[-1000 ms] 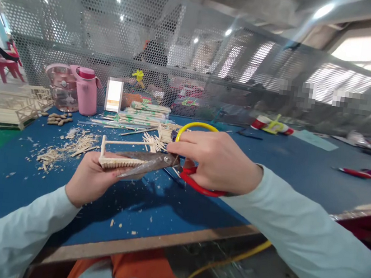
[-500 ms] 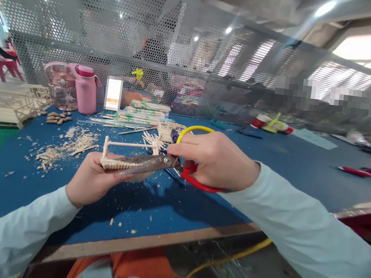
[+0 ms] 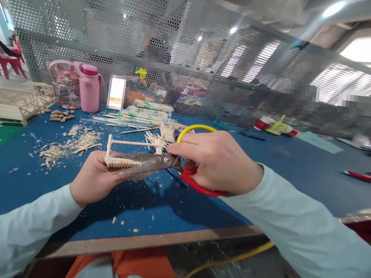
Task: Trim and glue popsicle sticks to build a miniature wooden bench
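Note:
My left hand [image 3: 93,179] is closed round a small wooden stick frame [image 3: 119,163], which has a ribbed base, an upright post and a long crossbar. In my right hand [image 3: 221,164] is a pair of scissors [image 3: 148,163] with one yellow and one red handle loop. The dark blades point left and lie along the ribbed base, between the crossbar and my left fingers. How far apart the blades are is hard to see. My left fingertips are partly hidden behind the frame and blades.
Wood scraps [image 3: 75,143] and peanuts [image 3: 59,115] lie at the left. Behind them stand a pink bottle [image 3: 89,92] and a clear bottle [image 3: 68,91]. Bundled sticks [image 3: 147,116] are beyond my hands. Finished stick models [image 3: 8,104] sit far left, below a mesh partition [image 3: 94,22].
The view has shifted slightly, so the background sits a little further right. The frame and scissors have tilted slightly, and the blades look a bit more level. Both hands keep their hold.

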The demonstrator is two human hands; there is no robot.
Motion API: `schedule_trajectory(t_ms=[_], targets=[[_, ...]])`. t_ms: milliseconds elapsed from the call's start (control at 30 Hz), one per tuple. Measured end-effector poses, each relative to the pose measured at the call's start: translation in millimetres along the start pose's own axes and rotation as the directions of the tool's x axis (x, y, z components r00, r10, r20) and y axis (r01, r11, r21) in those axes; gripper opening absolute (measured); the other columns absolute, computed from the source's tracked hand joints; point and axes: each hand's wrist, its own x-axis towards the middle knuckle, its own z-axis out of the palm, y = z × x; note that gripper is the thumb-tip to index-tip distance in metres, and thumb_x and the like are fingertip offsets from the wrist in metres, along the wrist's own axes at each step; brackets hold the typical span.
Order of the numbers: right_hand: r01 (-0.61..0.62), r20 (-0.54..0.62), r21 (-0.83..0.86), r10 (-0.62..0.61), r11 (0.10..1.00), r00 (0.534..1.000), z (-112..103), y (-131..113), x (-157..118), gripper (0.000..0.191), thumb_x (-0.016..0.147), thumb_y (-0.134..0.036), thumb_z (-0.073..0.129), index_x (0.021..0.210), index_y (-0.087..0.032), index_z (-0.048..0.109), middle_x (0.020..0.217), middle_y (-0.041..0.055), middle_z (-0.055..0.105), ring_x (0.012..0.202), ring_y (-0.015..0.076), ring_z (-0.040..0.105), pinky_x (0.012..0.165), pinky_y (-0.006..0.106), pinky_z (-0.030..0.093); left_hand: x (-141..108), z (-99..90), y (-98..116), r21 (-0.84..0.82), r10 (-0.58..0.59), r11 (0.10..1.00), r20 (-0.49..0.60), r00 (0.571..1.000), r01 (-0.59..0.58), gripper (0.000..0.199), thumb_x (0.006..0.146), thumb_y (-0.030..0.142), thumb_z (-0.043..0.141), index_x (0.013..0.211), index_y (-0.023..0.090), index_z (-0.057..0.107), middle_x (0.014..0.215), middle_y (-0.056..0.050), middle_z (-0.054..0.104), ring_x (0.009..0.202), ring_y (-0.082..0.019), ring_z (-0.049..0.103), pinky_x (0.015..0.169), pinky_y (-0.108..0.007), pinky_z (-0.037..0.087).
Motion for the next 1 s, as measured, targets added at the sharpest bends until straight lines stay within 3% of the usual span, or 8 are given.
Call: schedule_trajectory(t_ms=[300, 433, 667, 1000], targets=[[0.061, 0.002, -0.08, -0.061, 0.995, 0.998, 5, 4, -6, 0.028, 0.063, -0.009, 0.043, 0.082, -0.019, 0.062, 0.06, 0.0, 0.059, 0.055, 0.0125, 0.047, 0.049, 0.025, 0.024, -2, 1.7, -7, 0.053, -0.029, 0.998, 0.0, 1.0, 0.029, 0.007, 0.067, 0.023, 0.069, 0.063, 0.017, 0.072, 0.06, -0.002, 0.07, 0.054, -0.015, 0.062, 0.051, -0.022, 0.051], [0.014, -0.005, -0.098, -0.014, 0.995, 1.0, 5, 1, -3, 0.027, 0.066, -0.009, 0.042, 0.082, -0.019, 0.062, 0.066, 0.0012, 0.061, 0.059, 0.0125, 0.049, 0.051, 0.025, 0.025, -1, 2.4, -4, 0.029, -0.006, 1.0, -0.02, 1.0, 0.006, 0.007, 0.067, 0.022, 0.068, 0.069, 0.018, 0.074, 0.067, -0.003, 0.072, 0.061, -0.018, 0.065, 0.057, -0.025, 0.054], [0.015, -0.016, -0.092, -0.017, 0.996, 1.0, 2, -8, 7, 0.029, 0.066, -0.011, 0.045, 0.087, -0.019, 0.063, 0.067, 0.0025, 0.06, 0.062, 0.0138, 0.048, 0.053, 0.026, 0.025, -2, 5.2, 0, -0.047, -0.047, 0.998, 0.052, 0.998, 0.049, 0.013, 0.069, 0.024, 0.068, 0.079, 0.02, 0.075, 0.078, -0.004, 0.074, 0.072, -0.021, 0.068, 0.069, -0.029, 0.055], [0.048, 0.002, -0.048, -0.048, 0.998, 0.999, 5, -4, 4, 0.027, 0.066, -0.011, 0.043, 0.085, -0.019, 0.061, 0.065, 0.0016, 0.058, 0.059, 0.0132, 0.045, 0.052, 0.026, 0.025, -4, 5.8, -1, -0.048, -0.076, 0.996, 0.036, 0.996, 0.078, 0.011, 0.066, 0.023, 0.07, 0.075, 0.02, 0.075, 0.075, -0.003, 0.074, 0.071, -0.022, 0.067, 0.067, -0.031, 0.055]])
